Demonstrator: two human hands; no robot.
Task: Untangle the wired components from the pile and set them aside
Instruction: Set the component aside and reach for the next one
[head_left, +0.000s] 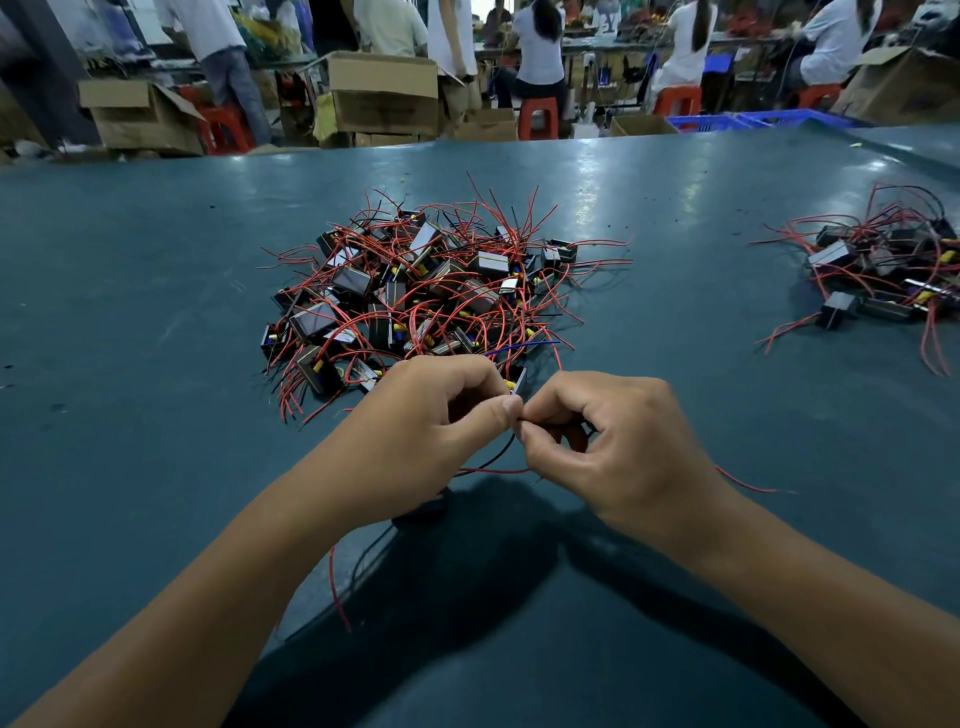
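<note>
Wired component (521, 382) sits pinched between your two hands, just in front of the main pile, mostly hidden by your fingers. Your left hand (436, 421) has thumb and forefinger closed on thin wire at the centre; your right hand (608, 431) mirrors it, fingertips curled in and pinching the same spot, the two hands touching at the tips. A black lead (488, 460) and red leads (493, 471) loop down from the pinch onto the teal table (156, 364); one red lead (748, 486) trails out to your right, another red lead (336, 587) runs toward you under your left forearm. Beyond your hands, the pile (421, 291) lies mid-table: small black box parts with yellow bits, tangled in red wire. Well apart on the far right, a smaller heap (883, 265) of the same parts. Past the table edge: cardboard boxes (384, 93), red stools (537, 117), blue crates (769, 120), people standing and seated.
</note>
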